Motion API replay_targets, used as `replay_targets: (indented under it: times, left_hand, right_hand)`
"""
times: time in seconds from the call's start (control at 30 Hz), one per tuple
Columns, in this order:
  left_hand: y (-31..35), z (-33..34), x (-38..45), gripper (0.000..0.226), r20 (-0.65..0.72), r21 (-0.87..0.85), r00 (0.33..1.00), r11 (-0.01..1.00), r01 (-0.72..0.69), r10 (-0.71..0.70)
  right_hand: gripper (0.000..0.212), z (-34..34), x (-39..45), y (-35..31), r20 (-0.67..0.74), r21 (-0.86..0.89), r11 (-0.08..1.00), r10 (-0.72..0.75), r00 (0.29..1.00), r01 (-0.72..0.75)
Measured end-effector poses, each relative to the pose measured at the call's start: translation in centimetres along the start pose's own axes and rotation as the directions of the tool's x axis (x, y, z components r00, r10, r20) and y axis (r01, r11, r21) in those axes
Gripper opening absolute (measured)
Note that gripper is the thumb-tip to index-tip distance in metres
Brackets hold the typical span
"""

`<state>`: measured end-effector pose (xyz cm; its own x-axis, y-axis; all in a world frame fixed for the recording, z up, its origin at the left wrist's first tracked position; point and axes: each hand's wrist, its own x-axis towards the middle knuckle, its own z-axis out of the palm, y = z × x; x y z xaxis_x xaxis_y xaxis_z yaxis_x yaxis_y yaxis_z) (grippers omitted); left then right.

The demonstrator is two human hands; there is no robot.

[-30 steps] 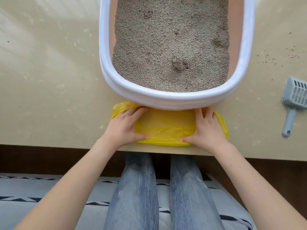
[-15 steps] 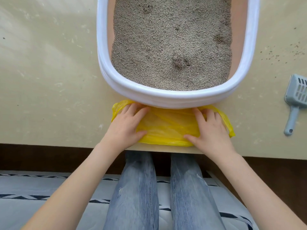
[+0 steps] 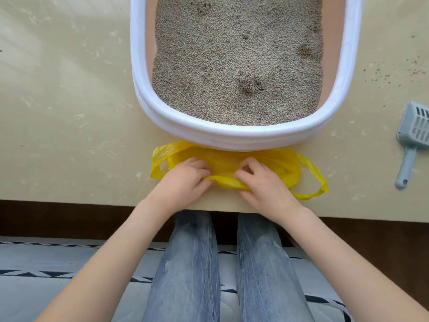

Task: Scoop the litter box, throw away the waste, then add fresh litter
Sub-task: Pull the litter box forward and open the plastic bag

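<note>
At lower centre of the frame the yellow bag (image 3: 232, 163) lies flat on the desk (image 3: 69, 112), its long axis running left to right along the desk's near edge, its far side just against the white rim of the litter box (image 3: 232, 138). Both hands are on it: the left hand (image 3: 185, 180) and right hand (image 3: 262, 182) sit side by side at the middle, fingers curled, each pinching the bag's near edge where the film bunches into a raised fold between them. The two handle loops splay out to either side, the right one reaching further. Litter with a few darker clumps fills the box directly beyond the hands; the grey scoop (image 3: 413, 135) lies at the right edge of the frame, nearer the right hand. A second ago the hands lay flat and wide apart on the smooth bag; now they have drawn together and gathered it, likely to open its mouth.
</note>
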<state>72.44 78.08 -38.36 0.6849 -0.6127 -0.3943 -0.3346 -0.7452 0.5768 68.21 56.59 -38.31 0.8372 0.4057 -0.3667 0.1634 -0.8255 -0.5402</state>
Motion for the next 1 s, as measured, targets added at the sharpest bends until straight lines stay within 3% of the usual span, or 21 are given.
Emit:
replay_targets:
  times: [0.13,0.23,0.33,0.47,0.53,0.6,0.63,0.67,0.73,0.8,0.9,1.0]
  left_hand:
    - [0.4,-1.2,0.4,0.035,0.014,-0.058,0.999,0.998,0.032,-0.031]
    - [0.4,-1.4,0.5,0.021,0.052,-0.029,0.999,0.999,0.017,-0.015]
    - [-0.3,-1.6,0.4,0.026,0.129,-0.081,0.991,0.995,0.052,-0.041]
    - [-0.5,-1.2,0.1,0.053,0.177,-0.132,0.979,0.984,0.122,-0.098]
    - [-0.3,-0.9,0.1,0.048,0.11,-0.074,0.984,0.986,0.146,-0.138]
    - [0.2,-0.5,0.1,0.03,0.013,0.035,0.997,0.996,0.081,-0.081]
    - [0.4,-0.3,-0.1,0.022,-0.01,0.089,0.999,0.995,0.043,-0.042]
    - [0.5,-0.2,-0.3,0.027,-0.017,0.139,1.0,0.99,0.026,-0.024]
    - [-0.2,-0.1,-0.8,0.062,-0.009,0.186,0.999,0.981,0.047,-0.046]
    - [-1.1,0.1,-1.3,0.089,-0.042,0.169,0.992,0.978,0.123,-0.118]
    - [-1.1,0.1,-1.4,0.097,-0.056,0.157,0.983,0.971,0.183,-0.176]
    - [-0.4,-0.3,-0.9,0.086,-0.064,0.172,0.983,0.969,0.178,-0.17]
  right_hand:
    - [0.013,-1.2,0.9,0.8,0.015,0.24,0.965,0.105,0.994,-0.106]
    - [0.014,-1.9,1.1,1.2,0.024,0.337,0.934,0.122,0.992,-0.123]
    - [0.011,-2.3,1.1,1.4,0.081,0.377,0.921,0.074,0.994,-0.099]
    - [0.049,-2.3,0.7,1.6,0.232,0.278,0.957,0.015,0.973,-0.081]
    - [0.055,-2.2,0.5,1.4,0.258,0.319,0.937,0.06,0.964,-0.144]
    - [0.05,-1.9,0.4,1.5,0.216,0.324,0.929,0.114,0.97,-0.181]
    - [0.041,-1.7,0.5,1.6,0.165,0.23,0.957,0.138,0.977,-0.174]
    - [0.038,-1.5,0.4,1.9,0.126,0.106,0.98,0.156,0.98,-0.169]
    - [0.081,-1.3,-0.1,2.5,0.093,-0.104,0.975,0.207,0.974,-0.197]
    - [0.106,-1.1,-0.8,3.1,0.045,-0.14,0.966,0.225,0.973,-0.217]
    - [0.109,-0.8,-1.2,3.6,-0.034,-0.087,0.964,0.25,0.968,-0.252]
    - [0.104,-1.0,-0.7,3.2,-0.025,-0.136,0.954,0.266,0.964,-0.267]
